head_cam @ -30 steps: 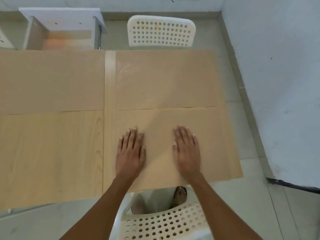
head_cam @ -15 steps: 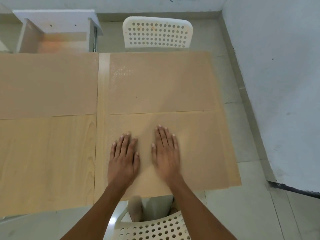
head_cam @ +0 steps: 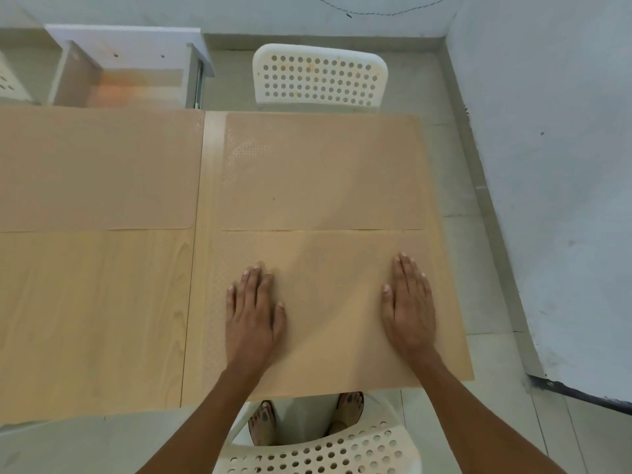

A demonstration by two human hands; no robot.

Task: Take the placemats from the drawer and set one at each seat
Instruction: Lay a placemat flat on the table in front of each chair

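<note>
A tan placemat (head_cam: 328, 302) lies flat on the near right part of the wooden table (head_cam: 95, 319). My left hand (head_cam: 254, 313) rests palm down on its left half, fingers spread. My right hand (head_cam: 408, 307) presses flat near its right edge. Beyond it, a second tan placemat (head_cam: 321, 172) covers the far right part of the table. A third placemat (head_cam: 95, 169) lies at the far left. The open white drawer (head_cam: 126, 73) stands behind the table at the back left.
A white perforated chair (head_cam: 319, 78) faces the far side of the table. Another white chair (head_cam: 321, 449) is right below me, with my feet under the table edge. A pale wall (head_cam: 554, 165) runs close along the right side.
My right hand slid left toward my left hand, then swept back right across the near placemat. My left hand has stayed almost in place.
</note>
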